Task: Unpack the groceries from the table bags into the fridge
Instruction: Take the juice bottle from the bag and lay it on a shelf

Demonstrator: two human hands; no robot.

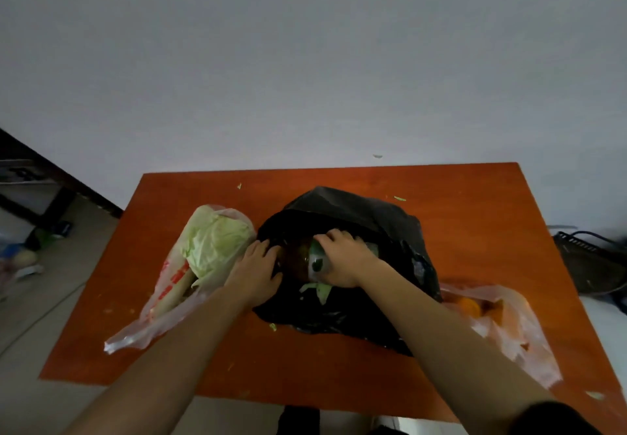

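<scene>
Orange fruit (470, 307) in a clear bag, right of the right forearm. Left hand (254, 271) on the black bag (390, 231) rim, fingers fairly straight, pressing the plastic. Right hand (342, 258) inside the bag mouth, fingers curled round a green-labelled pack (317, 263). Bagged cabbage (217, 241) just left of the left fingers. All on the surface (475, 214).

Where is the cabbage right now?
In the head view, the cabbage lies in a clear plastic bag on the left side of the table, just left of the black bag and the left hand.
</scene>
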